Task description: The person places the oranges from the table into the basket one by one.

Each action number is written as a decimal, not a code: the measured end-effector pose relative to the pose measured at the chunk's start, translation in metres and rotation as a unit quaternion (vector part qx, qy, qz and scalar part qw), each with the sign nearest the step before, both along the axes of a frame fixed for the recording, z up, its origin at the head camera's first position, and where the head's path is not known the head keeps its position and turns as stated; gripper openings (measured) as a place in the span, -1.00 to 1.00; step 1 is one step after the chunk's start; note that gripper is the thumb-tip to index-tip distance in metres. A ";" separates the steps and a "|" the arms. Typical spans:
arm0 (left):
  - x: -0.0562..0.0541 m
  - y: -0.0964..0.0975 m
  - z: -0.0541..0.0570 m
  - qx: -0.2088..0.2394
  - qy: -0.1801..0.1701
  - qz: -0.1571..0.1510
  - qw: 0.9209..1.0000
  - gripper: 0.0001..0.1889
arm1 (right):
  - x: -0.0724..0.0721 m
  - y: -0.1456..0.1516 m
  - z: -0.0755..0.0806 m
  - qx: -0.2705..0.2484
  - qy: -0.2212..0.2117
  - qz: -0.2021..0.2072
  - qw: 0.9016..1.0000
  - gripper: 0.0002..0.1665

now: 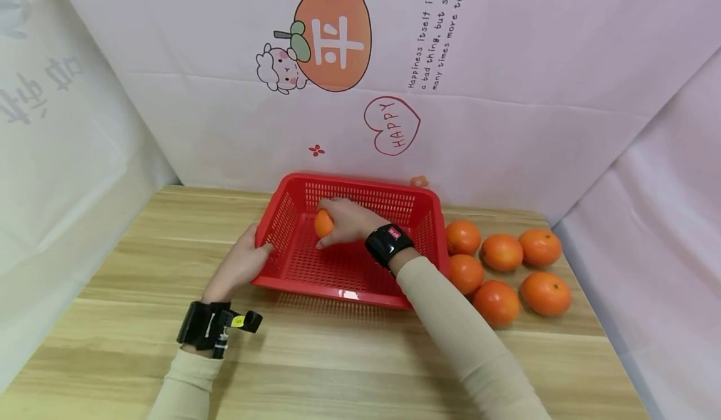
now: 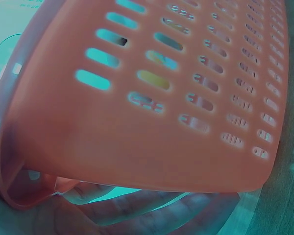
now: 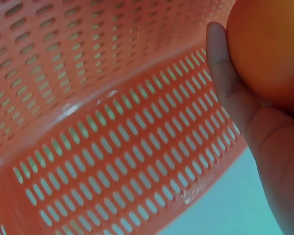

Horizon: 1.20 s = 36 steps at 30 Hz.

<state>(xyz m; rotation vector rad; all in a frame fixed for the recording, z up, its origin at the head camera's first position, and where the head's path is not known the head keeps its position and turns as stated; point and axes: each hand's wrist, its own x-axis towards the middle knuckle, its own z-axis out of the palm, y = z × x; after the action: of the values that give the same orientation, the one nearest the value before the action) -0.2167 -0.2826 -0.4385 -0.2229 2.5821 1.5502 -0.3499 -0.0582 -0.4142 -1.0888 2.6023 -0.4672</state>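
A red slotted plastic basket [image 1: 349, 293] stands on the wooden table near the back wall. My left hand [image 1: 243, 260] grips its left rim, thumb over the edge; in the left wrist view the fingers [image 2: 137, 208] run along the basket's outer side. Inside the basket, my right hand [image 1: 346, 220] holds an orange [image 1: 323, 224] over the left part of the floor. The right wrist view has the thumb [image 3: 223, 68] against that orange [image 3: 269, 49], with the slotted floor [image 3: 137, 142] beyond.
Several oranges [image 1: 501, 252] lie in a loose group on the table [image 1: 315, 370], right of the basket. White printed cloth [image 1: 225, 126] rises behind the table and along both sides. My right forearm [image 1: 462, 326] crosses the basket's front right corner.
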 end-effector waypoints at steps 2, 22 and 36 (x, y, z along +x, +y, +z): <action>0.000 0.000 -0.001 -0.002 0.000 -0.001 1.000 -0.46 | -0.001 -0.004 -0.003 -0.001 -0.005 0.004 1.000 0.02; -0.001 0.000 -0.001 0.001 0.008 -0.005 1.000 -0.43 | -0.023 -0.024 -0.029 0.009 -0.017 -0.021 1.000 0.11; -0.002 0.000 -0.003 0.005 0.007 -0.003 1.000 -0.44 | -0.023 -0.032 -0.032 0.000 -0.034 -0.036 0.999 0.20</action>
<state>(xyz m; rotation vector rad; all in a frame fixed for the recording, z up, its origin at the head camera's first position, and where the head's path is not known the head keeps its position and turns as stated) -0.2183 -0.2821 -0.4414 -0.2048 2.5825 1.5674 -0.3732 -0.0906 -0.4460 -0.9655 2.5887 -0.5111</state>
